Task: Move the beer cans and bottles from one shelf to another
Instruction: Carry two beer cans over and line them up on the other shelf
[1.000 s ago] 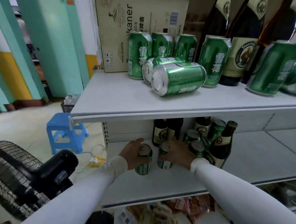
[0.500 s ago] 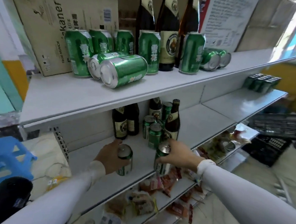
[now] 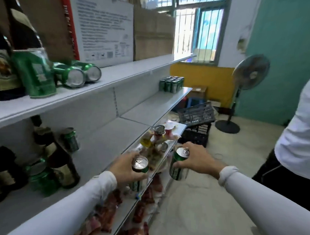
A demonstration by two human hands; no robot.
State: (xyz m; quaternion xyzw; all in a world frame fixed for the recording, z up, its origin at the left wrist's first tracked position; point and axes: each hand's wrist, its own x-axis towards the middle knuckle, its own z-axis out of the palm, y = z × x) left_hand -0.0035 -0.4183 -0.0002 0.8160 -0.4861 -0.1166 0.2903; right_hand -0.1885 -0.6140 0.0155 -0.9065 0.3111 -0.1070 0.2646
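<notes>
I have a green beer can in each of my hands. My left hand (image 3: pixel 125 168) grips the left can (image 3: pixel 139 171) from the side, fingers curled round its body, its silver top with the pull tab facing up; it sits just above the front edge of the middle shelf (image 3: pixel 102 150). My right hand (image 3: pixel 196 160) grips the right can (image 3: pixel 179 163) the same way, thumb near the bottom of the label and fingers over the rim, and this one hangs out past the shelf edge, over the floor. Both cans are upright and well apart from each other.

On the near left of the middle shelf stand dark bottles (image 3: pixel 62 159) and a few more green cans (image 3: pixel 69 139), blurred. At the far right end of that shelf level sits a tight pack of green cans (image 3: pixel 171 83). The top shelf (image 3: pixel 117 74) carries one upright green can (image 3: pixel 34 73), two cans lying on their sides (image 3: pixel 77 75) with their ends toward me, tall dark bottles at the far left, and a white printed carton (image 3: pixel 103 30) behind them. Snack packets (image 3: pixel 107 215) fill the lowest shelf.

Farther right, black crates (image 3: pixel 197 123) and a standing fan (image 3: pixel 250 73) are on the floor, and a person in a white top (image 3: pixel 304 128) stands at the right edge.
</notes>
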